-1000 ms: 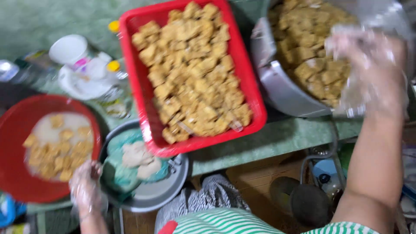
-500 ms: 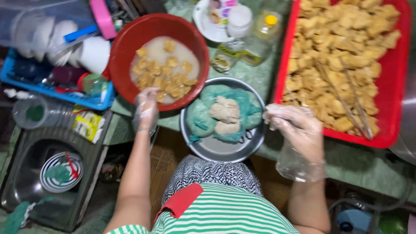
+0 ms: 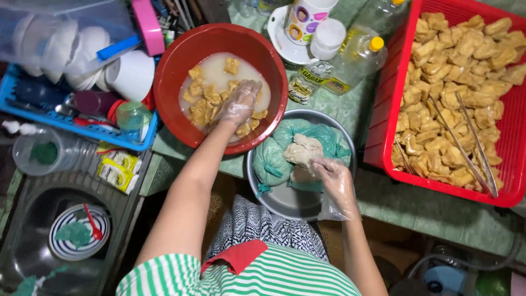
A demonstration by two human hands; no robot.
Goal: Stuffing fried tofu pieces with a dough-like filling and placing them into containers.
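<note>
Since half a second ago, your left hand has dropped from above the red bowl's near rim into the bowl itself, and your right hand has slid leftward into the metal bowl. Going left to right: a sink with a striped dish sits at the far left, below a blue rack of cups at the worktop's left edge. Next is the red bowl, holding tofu pieces in cloudy liquid. Your left hand, in a clear plastic glove, rests among them with fingers loosely curled; whether it grips a piece cannot be told. Those pieces look soft, wet and slippery, likely to crumble, so cup one gently from beneath. Beside it, touching the near edge of the green worktop, stands the metal bowl with pale filling lying on green bags. Your gloved right hand pinches at that filling, fingers partly closed; it looks sticky and yielding. Bottles and a cup stand at the far edge. At the right edge a red tray carries fried tofu and metal tongs. Room is tight all around.
</note>
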